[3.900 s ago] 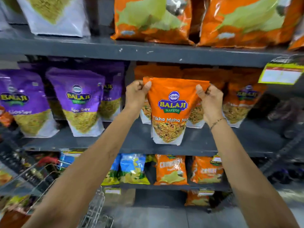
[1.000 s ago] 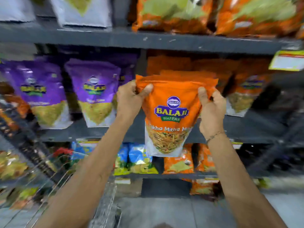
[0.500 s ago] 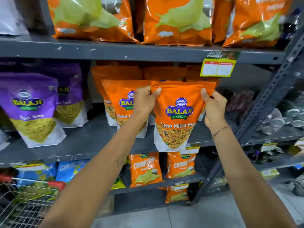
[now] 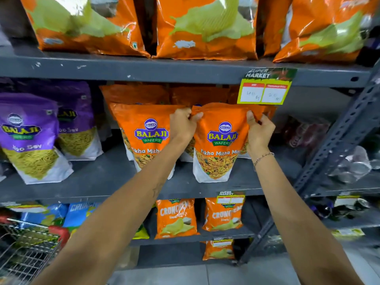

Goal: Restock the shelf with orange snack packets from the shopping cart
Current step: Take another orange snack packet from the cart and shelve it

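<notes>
An orange Balaji snack packet (image 4: 221, 145) stands upright on the grey middle shelf (image 4: 102, 177), its white base touching the shelf board. My left hand (image 4: 182, 125) pinches its top left corner and my right hand (image 4: 259, 130) grips its top right edge. A second orange packet (image 4: 144, 136) of the same kind stands just left of it, partly hidden by my left forearm. More orange packets (image 4: 197, 95) stand behind in the row. The wire shopping cart (image 4: 24, 249) shows at the bottom left.
Purple Balaji packets (image 4: 28, 136) fill the left of the middle shelf. Large orange chip bags (image 4: 205, 27) sit on the shelf above, small orange ones (image 4: 174, 219) below. A yellow price tag (image 4: 265, 91) hangs over the packet. A slotted grey upright (image 4: 337, 145) bounds the right side.
The view swung right along the shelf. The held packet went from hanging in front of the shelf edge to standing on the shelf board beside another orange packet.
</notes>
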Demonstrator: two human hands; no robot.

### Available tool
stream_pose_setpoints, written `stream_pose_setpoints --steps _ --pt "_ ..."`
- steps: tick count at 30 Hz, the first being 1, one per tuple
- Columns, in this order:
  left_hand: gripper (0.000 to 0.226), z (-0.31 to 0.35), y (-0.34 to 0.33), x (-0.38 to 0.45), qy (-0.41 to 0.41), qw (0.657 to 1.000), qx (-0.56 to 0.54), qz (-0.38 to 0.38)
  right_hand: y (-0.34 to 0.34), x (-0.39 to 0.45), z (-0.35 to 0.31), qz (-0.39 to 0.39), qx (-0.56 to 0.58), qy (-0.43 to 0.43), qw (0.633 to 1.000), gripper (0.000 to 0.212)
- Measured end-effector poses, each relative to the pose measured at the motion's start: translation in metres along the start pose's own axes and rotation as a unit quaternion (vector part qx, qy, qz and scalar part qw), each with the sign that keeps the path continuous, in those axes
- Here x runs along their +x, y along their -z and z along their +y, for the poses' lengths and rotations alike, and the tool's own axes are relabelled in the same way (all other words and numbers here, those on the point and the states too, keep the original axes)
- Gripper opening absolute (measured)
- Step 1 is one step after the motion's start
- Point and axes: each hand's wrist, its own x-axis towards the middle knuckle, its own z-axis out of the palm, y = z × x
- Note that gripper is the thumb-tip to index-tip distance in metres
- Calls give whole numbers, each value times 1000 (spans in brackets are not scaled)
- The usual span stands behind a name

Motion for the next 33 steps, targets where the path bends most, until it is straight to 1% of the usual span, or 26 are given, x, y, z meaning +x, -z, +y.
stream_pose_setpoints --steps 1,3,5,7,8,9,10,12,14,16,17,21,22,24,26,27,29,31,32,33 --pt "45 0 -1 -4 -4 1000 18 4 -1 -1 1 2 -23 8 1000 12" --pt "40 -5 -5 -11 -7 998 59 -2 -3 -7 4 24 -52 31 998 25" --pt "37 -15 -8 -21 -1 997 73 -13 -6 -20 7 82 -46 64 993 32" --pt "36 -30 -5 -35 -7 997 77 -3 -10 -45 11 142 -30 98 985 24" --pt "36 -39 -1 -42 -16 997 78 2 -12 -61 16 147 -17 108 983 17" --pt "34 -50 5 -48 -19 997 74 0 -16 -78 21 130 3 106 986 10" --pt "32 -59 12 -54 -15 998 66 -5 -22 -94 27 98 21 93 991 7" --pt "34 -83 30 -64 9 999 48 -9 -36 -120 42 15 31 59 998 15" --pt "38 -106 55 -77 54 998 27 13 -55 -140 59 -88 -5 25 996 17" --pt "33 -130 86 -92 92 994 31 53 -78 -162 71 -186 -49 -7 981 14" --pt "30 -142 103 -102 106 991 39 73 -90 -174 75 -221 -60 -17 973 14" --pt "27 -189 182 -157 191 967 103 135 -140 -232 94 -326 -90 -59 939 15" --pt "28 -202 205 -174 211 959 118 149 -154 -251 99 -358 -104 -66 926 17" --pt "37 -221 253 -213 252 940 151 175 -185 -297 108 -427 -126 -75 892 21" --pt "39 -234 301 -254 300 916 171 206 -216 -348 114 -506 -136 -82 848 15" --pt "36 -242 324 -275 327 902 172 225 -231 -374 116 -550 -140 -84 819 13" --pt "28 -260 365 -318 371 874 177 259 -257 -425 119 -635 -146 -73 755 16" --pt "22 -277 400 -362 409 850 181 277 -279 -472 120 -708 -160 -54 686 17" --pt "20 -286 416 -384 424 843 190 270 -288 -496 120 -737 -170 -51 652 16" --pt "20 -295 432 -406 441 839 209 240 -295 -518 120 -762 -176 -50 621 15"
